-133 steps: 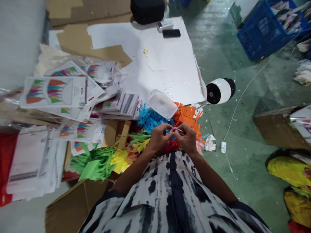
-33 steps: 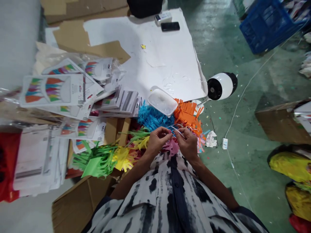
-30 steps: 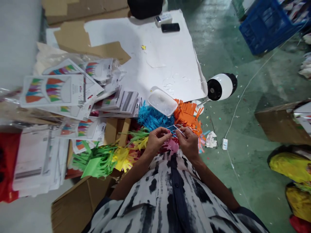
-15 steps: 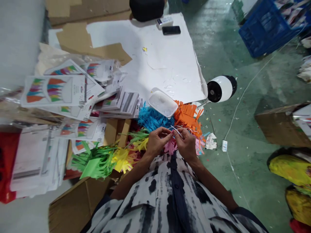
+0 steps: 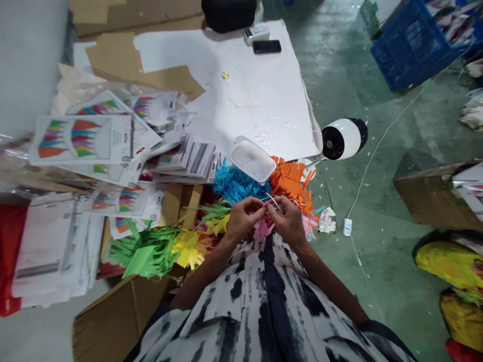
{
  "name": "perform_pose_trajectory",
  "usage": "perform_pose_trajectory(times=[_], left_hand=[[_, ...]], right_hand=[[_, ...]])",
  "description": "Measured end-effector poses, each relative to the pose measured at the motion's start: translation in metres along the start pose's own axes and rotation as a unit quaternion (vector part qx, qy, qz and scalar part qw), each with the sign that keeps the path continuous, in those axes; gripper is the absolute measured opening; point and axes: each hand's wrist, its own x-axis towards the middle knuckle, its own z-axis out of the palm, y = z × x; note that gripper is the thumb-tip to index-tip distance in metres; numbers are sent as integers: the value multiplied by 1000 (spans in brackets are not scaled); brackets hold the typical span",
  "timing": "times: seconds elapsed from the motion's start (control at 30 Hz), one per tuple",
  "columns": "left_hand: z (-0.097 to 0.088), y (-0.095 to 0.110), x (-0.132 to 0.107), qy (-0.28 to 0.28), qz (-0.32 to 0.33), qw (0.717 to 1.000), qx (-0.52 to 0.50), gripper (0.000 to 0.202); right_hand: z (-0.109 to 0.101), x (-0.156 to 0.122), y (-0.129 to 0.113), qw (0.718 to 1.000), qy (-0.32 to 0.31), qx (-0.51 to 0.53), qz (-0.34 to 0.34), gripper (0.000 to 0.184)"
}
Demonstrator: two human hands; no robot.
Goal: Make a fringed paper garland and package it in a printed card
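Close to my body, my left hand [image 5: 243, 220] and my right hand [image 5: 290, 222] meet fingertip to fingertip. Both pinch the top of a pink paper fringe [image 5: 261, 232], which hangs down between them. A thin white strip [image 5: 274, 202] sticks up from the fingers of my right hand; whether it is cord or tape I cannot make out. Just beyond my hands lie blue paper fringe [image 5: 237, 182] and orange paper fringe [image 5: 292, 182]. Yellow fringe [image 5: 188, 247] and green fringe [image 5: 149, 254] spread to the left of my left hand.
A white plastic tray [image 5: 253, 162] rests at the near edge of the white-covered table [image 5: 260, 95]. Packaged garlands [image 5: 85, 141] are piled on the left. A black and white device [image 5: 344, 139] stands off the right edge. Blue crate [image 5: 411, 48] and carton [image 5: 433, 196] sit farther right.
My fingertips have shifted slightly at the pinch, and the white strip tilts a little differently. The pink fringe shows more between my hands. Everything else stays put.
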Motion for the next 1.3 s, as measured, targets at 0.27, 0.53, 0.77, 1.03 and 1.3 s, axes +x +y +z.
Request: perform_pose_trajectory(times=[0.27,0.53,0.77,1.03,1.3], left_hand=[[10,-1,-2,27,-13,999,-15,27],[8,-11,2,34,10,999,23,27],[3,-10,10,43,-61,995,-60,34],[5,-8,12,41,-82,991,-93,39],[8,-10,11,42,-75,988,-131,39]], right_hand=[[6,1,-6,995,37,-86,-18,17],[14,3,2,989,76,-124,-30,17],[5,-1,6,994,17,-85,-61,28],[0,-14,12,992,28,-70,-100,29],[-2,-14,14,984,72,-122,-109,31]])
